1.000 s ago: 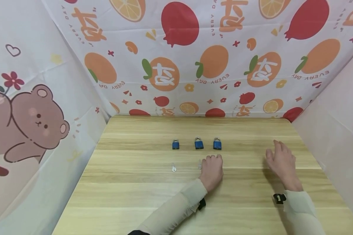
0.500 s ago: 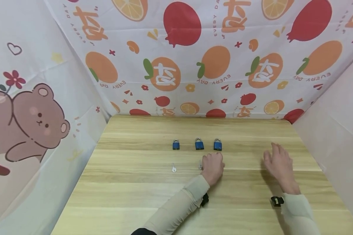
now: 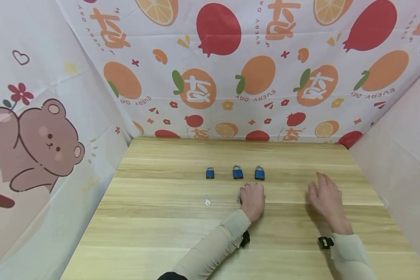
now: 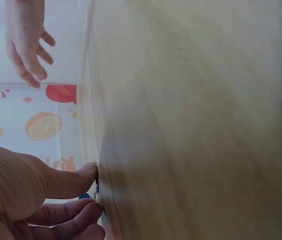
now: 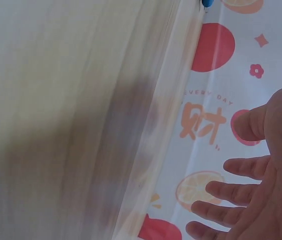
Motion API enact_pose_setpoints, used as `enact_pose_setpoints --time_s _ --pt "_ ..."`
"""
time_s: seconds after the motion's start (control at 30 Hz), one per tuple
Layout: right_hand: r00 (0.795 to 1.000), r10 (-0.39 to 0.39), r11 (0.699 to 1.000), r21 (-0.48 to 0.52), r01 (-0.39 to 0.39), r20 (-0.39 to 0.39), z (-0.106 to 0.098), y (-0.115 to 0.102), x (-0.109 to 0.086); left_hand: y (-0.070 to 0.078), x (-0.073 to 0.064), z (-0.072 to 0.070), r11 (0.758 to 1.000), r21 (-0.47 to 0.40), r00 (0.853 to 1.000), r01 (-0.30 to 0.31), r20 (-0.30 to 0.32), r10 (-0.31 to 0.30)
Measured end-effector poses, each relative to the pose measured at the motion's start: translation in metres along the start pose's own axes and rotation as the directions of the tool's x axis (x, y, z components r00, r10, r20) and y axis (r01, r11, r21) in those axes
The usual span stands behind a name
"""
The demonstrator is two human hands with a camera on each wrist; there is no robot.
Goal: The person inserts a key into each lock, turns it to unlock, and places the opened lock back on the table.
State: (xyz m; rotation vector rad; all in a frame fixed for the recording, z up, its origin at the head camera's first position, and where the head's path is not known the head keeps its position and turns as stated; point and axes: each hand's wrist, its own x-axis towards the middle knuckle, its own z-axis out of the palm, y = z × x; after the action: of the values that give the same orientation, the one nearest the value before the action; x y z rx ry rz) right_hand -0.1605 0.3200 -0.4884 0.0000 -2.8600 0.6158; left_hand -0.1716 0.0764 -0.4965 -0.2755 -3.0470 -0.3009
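Note:
My left hand (image 3: 253, 201) reaches down to the table, fingers curled under and hidden from above. In the left wrist view, its thumb and fingertips pinch a small thin dark piece (image 4: 97, 186), seemingly a key, at the wood surface. One small silver key (image 3: 238, 199) lies just left of this hand, and another key (image 3: 207, 202) farther left. Behind them stand three blue padlocks in a row: the left padlock (image 3: 210, 172), the middle padlock (image 3: 237, 172) and the right padlock (image 3: 259, 173). My right hand (image 3: 325, 197) hovers over the table's right side, fingers loosely spread, holding nothing.
The light wooden table (image 3: 154, 225) reaches back to a fruit-printed cloth (image 3: 227, 105). A bear-printed cloth (image 3: 52, 140) hangs along the left side, and a plain pale cloth (image 3: 399, 155) along the right.
My right hand has drifted slightly left and nearer to me. The left hand stays almost in place at the table. The padlocks and visible keys lie as before; the view has shifted slightly.

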Motion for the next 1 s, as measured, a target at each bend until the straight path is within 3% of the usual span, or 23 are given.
enact_pose_setpoints --time_s 0.13,0.6,1.0 --pt "1.000 -0.007 1.000 0.001 0.007 -0.009 0.0023 -0.0035 -0.0008 -0.0006 0.0006 0.0012 0.999 0.030 1.000 0.010 -0.016 -0.010" --pt "1.000 0.005 1.000 -0.006 -0.005 0.000 0.0031 -0.0054 -0.0037 -0.0027 0.0057 0.0062 0.998 0.015 0.997 0.059 -0.052 -0.058" --pt "1.000 0.004 1.000 -0.001 -0.004 -0.012 0.0030 -0.0041 -0.0048 -0.0021 0.0066 0.0096 0.999 0.034 0.997 0.024 -0.078 -0.021"
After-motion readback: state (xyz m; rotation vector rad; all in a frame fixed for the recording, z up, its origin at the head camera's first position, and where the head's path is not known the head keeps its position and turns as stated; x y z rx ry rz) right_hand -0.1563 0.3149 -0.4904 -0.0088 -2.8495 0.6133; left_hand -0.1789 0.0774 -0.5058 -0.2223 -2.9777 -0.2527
